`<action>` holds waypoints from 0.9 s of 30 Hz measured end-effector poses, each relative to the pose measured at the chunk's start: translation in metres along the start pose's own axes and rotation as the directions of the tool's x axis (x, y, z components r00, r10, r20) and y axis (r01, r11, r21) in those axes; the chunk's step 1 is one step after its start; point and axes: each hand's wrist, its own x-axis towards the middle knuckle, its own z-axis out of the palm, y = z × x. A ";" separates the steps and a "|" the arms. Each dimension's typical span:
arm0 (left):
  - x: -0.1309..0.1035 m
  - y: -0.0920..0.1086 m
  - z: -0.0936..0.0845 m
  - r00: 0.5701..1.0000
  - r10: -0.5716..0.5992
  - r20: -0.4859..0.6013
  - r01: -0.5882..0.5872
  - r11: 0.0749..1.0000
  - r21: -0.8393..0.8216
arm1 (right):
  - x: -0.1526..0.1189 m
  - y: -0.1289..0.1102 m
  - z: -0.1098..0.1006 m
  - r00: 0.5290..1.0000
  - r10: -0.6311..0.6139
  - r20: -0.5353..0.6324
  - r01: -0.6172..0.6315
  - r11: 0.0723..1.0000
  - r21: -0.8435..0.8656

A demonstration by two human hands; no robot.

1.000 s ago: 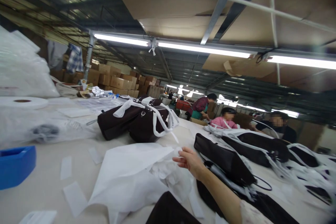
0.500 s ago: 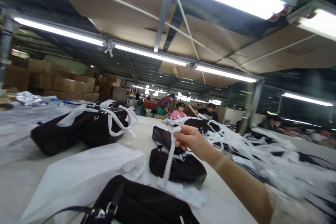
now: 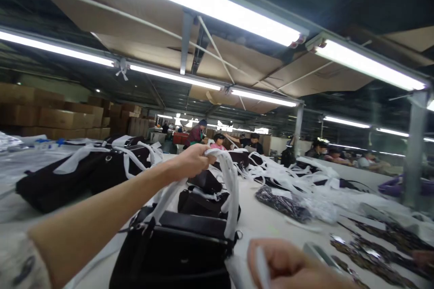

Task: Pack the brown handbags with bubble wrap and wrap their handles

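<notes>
A black handbag (image 3: 172, 253) stands at the near side of the table, its handles (image 3: 231, 189) wrapped in white material. My left hand (image 3: 196, 160) reaches across from the lower left, fingers closed around the top of the wrapped handles. Low on the right, close to the bag's side, my right hand (image 3: 288, 262) is blurred and partly cut off by the frame edge. A white strip (image 3: 262, 265) shows between its fingers. Just behind the handbag sit smaller black bags (image 3: 200, 203), partly hidden by the handles.
To the left lie more black bags (image 3: 81, 167) with white-wrapped straps. Across the right side spread white wrapping strips (image 3: 281, 174), a plastic-wrapped dark bundle (image 3: 283, 201) and patterned straps (image 3: 362, 253). Several people work farther back, and cardboard boxes (image 3: 64, 117) are stacked at the far left.
The view has turned to the right. My left hand has come in and grips the handles of the bag, which now stands upright. My right hand has dropped to the lower right.
</notes>
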 end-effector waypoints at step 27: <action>0.031 0.023 0.013 0.894 -0.232 0.384 0.232 0.972 0.047 | 0.105 -0.101 -0.062 0.987 0.027 -0.159 -0.021 0.999 0.036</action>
